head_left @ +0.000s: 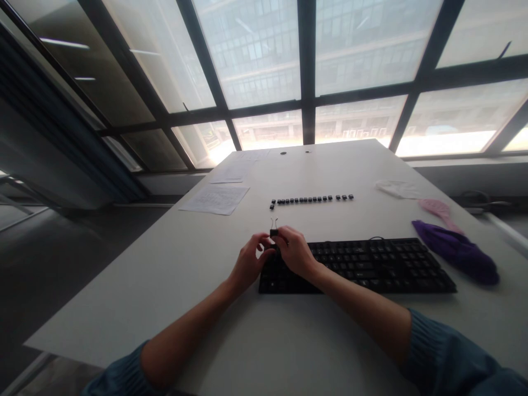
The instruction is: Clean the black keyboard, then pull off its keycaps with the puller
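Observation:
A black binder clip (274, 232) with its two wire handles pointing up is pinched in the fingers of my right hand (295, 250). My left hand (249, 258) is curled close beside it, thumb and fingers drawn together at the clip's lower end; what they grip is too small and dark to make out. Both hands are over the left end of a black keyboard (371, 267), hiding its upper left keys. Beyond the hands, several black keycaps (305, 200) lie in a row on the white table (198, 258), with one keycap (272, 207) just below the row's left end.
Printed sheets of paper (216, 199) lie at the table's left side. To the right are a purple cloth pouch (456, 253), a pink item (439, 212) and a white crumpled wrapper or tissue (398, 189). Large windows (256, 55) stand behind the table.

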Motion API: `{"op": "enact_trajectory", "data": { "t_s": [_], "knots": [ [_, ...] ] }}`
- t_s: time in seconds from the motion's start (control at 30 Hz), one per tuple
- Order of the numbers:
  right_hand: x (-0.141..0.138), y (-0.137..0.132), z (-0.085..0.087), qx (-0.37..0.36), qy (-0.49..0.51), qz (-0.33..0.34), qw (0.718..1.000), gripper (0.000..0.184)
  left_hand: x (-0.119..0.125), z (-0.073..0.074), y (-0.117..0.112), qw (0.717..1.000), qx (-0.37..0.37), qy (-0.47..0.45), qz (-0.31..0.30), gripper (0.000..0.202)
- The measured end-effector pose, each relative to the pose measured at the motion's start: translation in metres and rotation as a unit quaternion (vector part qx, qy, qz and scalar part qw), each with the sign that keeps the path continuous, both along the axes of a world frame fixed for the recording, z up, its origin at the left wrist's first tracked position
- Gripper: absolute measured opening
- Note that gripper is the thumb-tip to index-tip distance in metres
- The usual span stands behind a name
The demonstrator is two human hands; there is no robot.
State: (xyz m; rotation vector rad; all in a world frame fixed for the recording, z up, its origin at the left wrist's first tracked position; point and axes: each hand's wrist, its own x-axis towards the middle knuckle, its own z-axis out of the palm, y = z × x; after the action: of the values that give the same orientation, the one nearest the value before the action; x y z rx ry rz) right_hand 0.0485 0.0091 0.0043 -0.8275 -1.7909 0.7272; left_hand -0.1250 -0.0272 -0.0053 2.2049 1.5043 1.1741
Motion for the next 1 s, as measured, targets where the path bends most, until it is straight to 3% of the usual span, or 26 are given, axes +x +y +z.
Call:
{"op": "enact_trajectory", "data": {
  "t_s": [0.27,0.47,0.57,0.77,1.0],
  "knots": [
    [-0.002,0.008,-0.008,-0.085,0.062,-0.006,0.994,0.019,0.000,0.003,-0.001,0.998,0.033,0.034,-0.048,0.016],
    [-0.003,0.009,-0.008,-0.120,0.113,-0.005,0.986,0.019,-0.007,0.011,0.009,0.999,0.031,-0.038,0.019,0.019],
    [-0.004,0.010,-0.009,-0.117,0.108,-0.003,0.987,0.018,-0.016,0.012,0.032,0.995,0.015,-0.077,0.055,0.022],
    [-0.003,0.011,-0.011,-0.105,0.102,-0.008,0.989,0.017,-0.021,0.003,0.106,0.990,-0.002,-0.108,0.096,0.024],
    [-0.002,0.011,-0.010,-0.109,0.096,-0.001,0.989,0.017,-0.007,-0.005,0.165,0.996,0.050,-0.001,0.069,0.018]
  ]
}}
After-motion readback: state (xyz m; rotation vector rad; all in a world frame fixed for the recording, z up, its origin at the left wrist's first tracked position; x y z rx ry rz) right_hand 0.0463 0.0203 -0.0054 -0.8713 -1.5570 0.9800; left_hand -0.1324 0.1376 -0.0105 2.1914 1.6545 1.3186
